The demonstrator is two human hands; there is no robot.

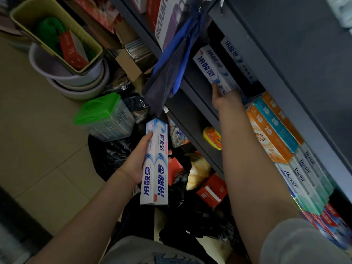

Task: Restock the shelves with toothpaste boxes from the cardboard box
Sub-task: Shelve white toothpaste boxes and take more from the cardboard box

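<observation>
Toothpaste boxes (155, 164): pair, left hand (136, 164) wrapped mid-length; likely light, stiff, crushable card (hold flat sides). Right hand (224, 99), one o'clock, fingers gripping shelved box (209, 70).

**Shelf restock: both hands on toothpaste boxes**

The left hand (136, 162) is gripping two white-and-blue boxes (155, 164) held side by side, upright, below shelf level. The right hand (225, 99) is reaching into the dark shelf (270, 73) and touching the near end of a matching shelf box (207, 68); the fingers are partly hiding behind it, so the grip is not showing clearly. More white boxes are lying beside it, deeper in. Orange and teal boxes (270, 128) are sitting to the right, then "Doctor" boxes (302, 176). A blue cloth (171, 61) is hanging from the frame. Basins (76, 80) are standing stacked on the floor, a green-lidded tub (102, 115) near them.
</observation>
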